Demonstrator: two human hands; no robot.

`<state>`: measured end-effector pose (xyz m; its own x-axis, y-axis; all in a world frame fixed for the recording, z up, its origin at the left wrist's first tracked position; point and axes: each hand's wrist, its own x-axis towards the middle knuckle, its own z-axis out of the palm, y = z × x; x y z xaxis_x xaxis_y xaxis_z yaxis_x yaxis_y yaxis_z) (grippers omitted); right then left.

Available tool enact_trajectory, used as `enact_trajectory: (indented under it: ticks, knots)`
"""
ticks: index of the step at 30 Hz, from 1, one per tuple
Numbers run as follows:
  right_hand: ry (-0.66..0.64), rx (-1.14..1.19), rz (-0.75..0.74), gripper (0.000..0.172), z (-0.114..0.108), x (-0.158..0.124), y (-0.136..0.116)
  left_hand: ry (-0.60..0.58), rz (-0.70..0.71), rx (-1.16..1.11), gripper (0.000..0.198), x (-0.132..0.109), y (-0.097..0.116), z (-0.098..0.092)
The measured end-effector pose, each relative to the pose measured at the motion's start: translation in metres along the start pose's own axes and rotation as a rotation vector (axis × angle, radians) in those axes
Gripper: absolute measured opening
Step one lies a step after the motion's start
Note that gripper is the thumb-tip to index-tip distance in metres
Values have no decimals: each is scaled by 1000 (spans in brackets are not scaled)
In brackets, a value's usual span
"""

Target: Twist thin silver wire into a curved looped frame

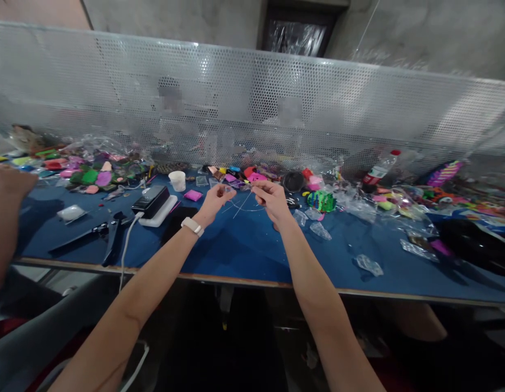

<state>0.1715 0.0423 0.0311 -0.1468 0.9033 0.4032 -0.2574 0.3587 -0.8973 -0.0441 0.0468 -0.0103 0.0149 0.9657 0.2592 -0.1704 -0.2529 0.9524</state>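
Perforated metal sheeting rises along the far edge of a blue tabletop, with a bare concrete wall behind. Over the middle of the tabletop, thin pale strands cross in the gap between the two hands. The right hand pinches one strand between thumb and fingertips; the left hand has its fingers curled together, but I cannot tell whether they grip a strand.

Clutter hems in this spot. Beyond the hands, toward the far edge, lie a bright pink piece and a round black lid. Left of the left hand come a pink packet, a white cup and a black device on a white block, its white cable running over the near edge. A folded black stand sits close to that edge. Right of the right hand are a green-and-blue striped piece and clear plastic scraps; a red-capped bottle leans farther back. Another person's arm reaches over the left end.
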Motion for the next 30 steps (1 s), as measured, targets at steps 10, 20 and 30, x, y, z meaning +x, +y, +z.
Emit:
enact_trajectory:
  ticks: [10, 20, 30]
  knots:
    - [-11, 31, 87, 41, -1, 0, 3, -291, -83, -238, 52, -22, 4, 17]
    - [-60, -82, 10, 42, 3, -3, 4, -278, 47, -167, 42, -24, 0, 23]
    - [-52, -282, -169, 28, 9, -6, 4, -222, 82, -119, 43, -29, 1, 25]
